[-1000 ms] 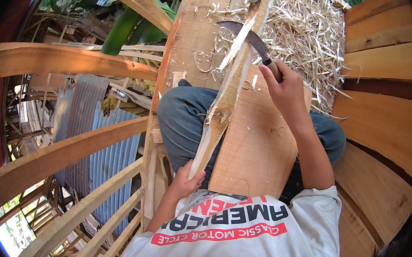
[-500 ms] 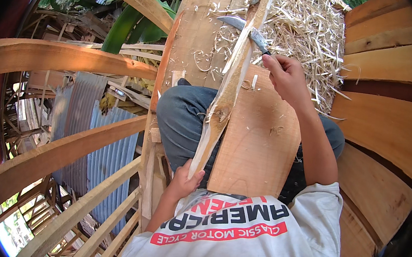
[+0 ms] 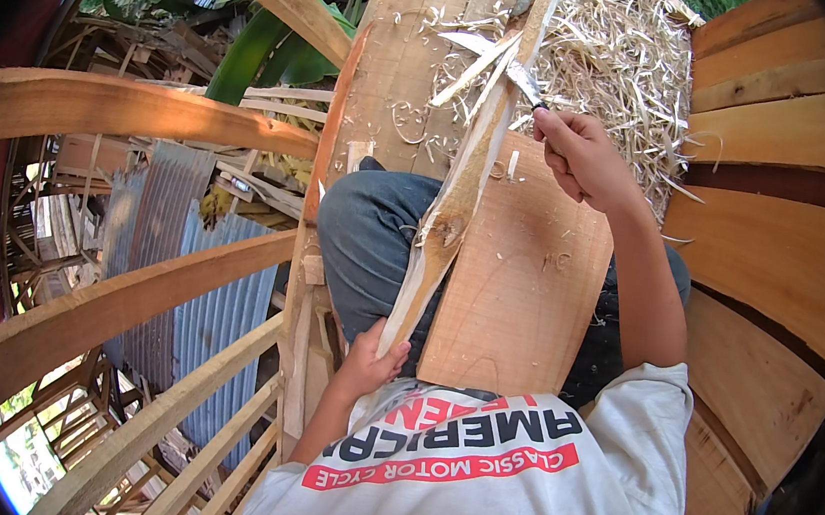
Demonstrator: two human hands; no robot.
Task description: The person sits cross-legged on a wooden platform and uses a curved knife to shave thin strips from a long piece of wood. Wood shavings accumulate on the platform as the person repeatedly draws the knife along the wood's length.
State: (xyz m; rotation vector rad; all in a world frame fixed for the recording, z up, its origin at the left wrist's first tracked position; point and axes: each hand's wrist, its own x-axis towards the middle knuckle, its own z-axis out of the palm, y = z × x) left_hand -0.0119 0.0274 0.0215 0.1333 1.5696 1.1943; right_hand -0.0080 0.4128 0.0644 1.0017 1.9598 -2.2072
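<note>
My left hand [image 3: 373, 362] grips the near end of a long, partly whittled wooden stick [image 3: 451, 216] close to my waist. The stick slants up and away over my thigh. My right hand [image 3: 584, 157] is wrapped round the dark handle of a curved knife [image 3: 525, 83]. The blade lies across the far part of the stick, its tip out to the left. A pale sliver of wood [image 3: 474, 71] peels up at the blade. A flat wooden board [image 3: 522, 269] rests on my lap, right of the stick.
Curly wood shavings [image 3: 618, 68] are heaped beyond the board. The plank bench [image 3: 390, 84] carries loose scraps. Slatted railing beams [image 3: 145, 124] run along the left, with corrugated metal sheets [image 3: 220, 318] below. A plank wall [image 3: 776, 240] curves along the right side.
The knife has shifted slightly nearer and to the right, with the sliver now lifting off the stick and pointing left. The stick has tipped a little to the right. My left hand keeps its grip.
</note>
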